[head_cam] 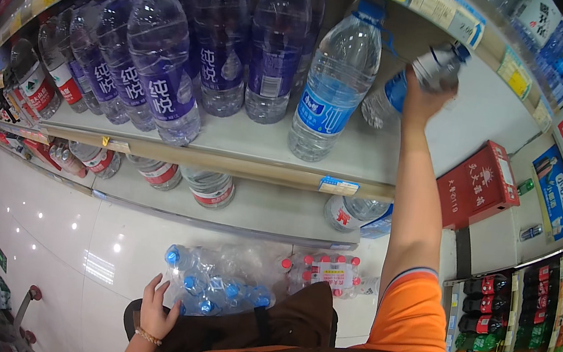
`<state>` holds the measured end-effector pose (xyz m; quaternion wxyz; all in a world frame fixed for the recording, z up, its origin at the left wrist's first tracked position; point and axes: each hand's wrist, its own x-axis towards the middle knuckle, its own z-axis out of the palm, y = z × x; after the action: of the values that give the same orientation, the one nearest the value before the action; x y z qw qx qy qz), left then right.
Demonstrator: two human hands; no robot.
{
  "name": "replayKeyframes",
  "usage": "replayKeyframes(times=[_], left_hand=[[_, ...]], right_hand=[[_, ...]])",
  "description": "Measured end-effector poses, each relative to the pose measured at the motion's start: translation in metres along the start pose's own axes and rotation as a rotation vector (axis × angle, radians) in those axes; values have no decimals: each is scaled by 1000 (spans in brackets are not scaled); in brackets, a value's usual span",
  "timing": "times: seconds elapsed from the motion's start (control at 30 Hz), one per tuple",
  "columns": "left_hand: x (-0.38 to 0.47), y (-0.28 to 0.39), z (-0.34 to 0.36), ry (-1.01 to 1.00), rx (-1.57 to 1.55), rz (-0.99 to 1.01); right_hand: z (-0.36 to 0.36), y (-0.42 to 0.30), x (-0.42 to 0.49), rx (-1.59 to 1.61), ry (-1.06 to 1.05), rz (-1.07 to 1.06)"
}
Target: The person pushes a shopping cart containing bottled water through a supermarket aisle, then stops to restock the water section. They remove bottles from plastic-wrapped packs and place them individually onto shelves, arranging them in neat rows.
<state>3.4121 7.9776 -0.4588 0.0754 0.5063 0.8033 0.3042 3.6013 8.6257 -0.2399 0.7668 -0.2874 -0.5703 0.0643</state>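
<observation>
My right hand (426,103) grips a clear plastic water bottle (395,91) with a blue label at the right end of the shelf. The bottle is tilted, its cap towards the upper right. Just left of it, a large water bottle (334,89) with a blue cap and blue label stands upright on the shelf. My left hand (157,312) holds nothing, its fingers apart. It is low in front of me, beside a film-wrapped pack of blue-capped water bottles (215,285). Whether its fingertips touch the pack I cannot tell.
Purple-labelled water bottles (163,73) line the upper shelf (243,141). Red-labelled bottles (212,188) stand on the lower shelf (267,203). A red-capped pack (329,274) lies on the floor. At right are a red fire extinguisher box (479,187) and a drinks rack (515,279).
</observation>
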Motion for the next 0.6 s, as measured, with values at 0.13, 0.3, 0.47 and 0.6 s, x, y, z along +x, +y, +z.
replayKeyframes(times=[0.13,0.3,0.47,0.6], left_hand=[[-39,-5,9,-27,74,-139],[-51,4,25,-42,80,-200],[-47,9,33,-63,39,-236],[-43,12,36,-77,49,-247]], right_hand=[[51,40,7,-158,-137,-135],[84,93,-12,-136,-189,-101],[72,137,-34,-135,-469,100],[70,164,-31,-480,-617,157]])
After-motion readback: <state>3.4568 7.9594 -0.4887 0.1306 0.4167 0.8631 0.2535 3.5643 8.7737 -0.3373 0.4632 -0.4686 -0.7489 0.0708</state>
